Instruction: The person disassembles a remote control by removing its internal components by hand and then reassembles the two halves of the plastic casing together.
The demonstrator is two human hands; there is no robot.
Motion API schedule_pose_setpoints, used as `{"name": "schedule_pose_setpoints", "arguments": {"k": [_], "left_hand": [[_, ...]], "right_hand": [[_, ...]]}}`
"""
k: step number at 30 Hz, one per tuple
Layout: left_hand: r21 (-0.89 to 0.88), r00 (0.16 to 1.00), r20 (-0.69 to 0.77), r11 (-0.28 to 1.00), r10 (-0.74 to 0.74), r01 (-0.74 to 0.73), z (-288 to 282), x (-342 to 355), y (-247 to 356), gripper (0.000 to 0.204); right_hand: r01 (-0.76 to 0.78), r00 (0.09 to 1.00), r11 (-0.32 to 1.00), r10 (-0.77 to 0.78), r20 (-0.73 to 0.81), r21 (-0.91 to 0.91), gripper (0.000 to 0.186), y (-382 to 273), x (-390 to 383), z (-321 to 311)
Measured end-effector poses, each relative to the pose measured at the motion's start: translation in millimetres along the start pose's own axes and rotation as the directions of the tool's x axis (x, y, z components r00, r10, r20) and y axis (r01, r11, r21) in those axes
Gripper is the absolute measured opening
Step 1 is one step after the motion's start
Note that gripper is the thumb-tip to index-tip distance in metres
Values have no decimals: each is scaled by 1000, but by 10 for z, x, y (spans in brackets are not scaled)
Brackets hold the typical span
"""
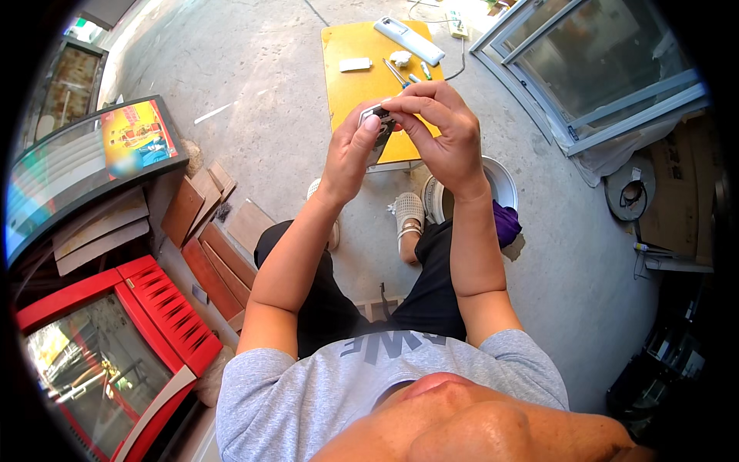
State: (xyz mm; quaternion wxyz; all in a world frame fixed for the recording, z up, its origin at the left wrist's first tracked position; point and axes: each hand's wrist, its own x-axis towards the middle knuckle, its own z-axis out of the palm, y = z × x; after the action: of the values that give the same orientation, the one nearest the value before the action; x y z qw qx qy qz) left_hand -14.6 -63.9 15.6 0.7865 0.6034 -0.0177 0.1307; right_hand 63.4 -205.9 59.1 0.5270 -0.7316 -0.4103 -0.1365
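Note:
My left hand [348,158] is closed round a small flat device [379,137] with a dark face and a white edge, which looks like a remote control. The left thumb lies on its face. My right hand [446,131] pinches at its top end with thumb and fingertips, and these partly cover it. Beyond my hands stands a yellow table [346,96]. On it lie a small white flat piece [355,65], a long white casing [409,41], a crumpled white tissue [400,58], a screwdriver [394,71] and small batteries [426,71].
A white bucket [501,183] with a purple cloth [506,223] stands by my right leg. Wooden boards [219,262] and a red glass-fronted cabinet [165,308] are at left. Glazed window frames [593,69] lean at right. A power strip [457,25] lies behind the table.

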Motion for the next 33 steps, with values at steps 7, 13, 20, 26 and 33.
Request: {"name": "schedule_pose_setpoints", "arguments": {"k": [7, 13, 20, 26, 33], "left_hand": [[-9, 998, -38, 998, 55, -55, -2, -9, -29, 39], [124, 981, -107, 982, 159, -146, 20, -5, -44, 35], [267, 947, -95, 924, 307, -273, -13, 21, -63, 35], [430, 902, -73, 830, 425, -356, 2, 43, -19, 32], [560, 855, -49, 723, 517, -405, -31, 50, 17, 33]], "right_hand": [[45, 999, 999, -45, -11, 9, 18, 7, 0, 5], [81, 996, 997, -81, -44, -14, 18, -6, 12, 17], [27, 998, 998, -24, -64, 52, 17, -37, 6, 12], [-2, 998, 990, 10, -58, 141, 16, -5, -9, 29], [-58, 995, 968, 75, -62, 245, 15, 7, -41, 77]]}}
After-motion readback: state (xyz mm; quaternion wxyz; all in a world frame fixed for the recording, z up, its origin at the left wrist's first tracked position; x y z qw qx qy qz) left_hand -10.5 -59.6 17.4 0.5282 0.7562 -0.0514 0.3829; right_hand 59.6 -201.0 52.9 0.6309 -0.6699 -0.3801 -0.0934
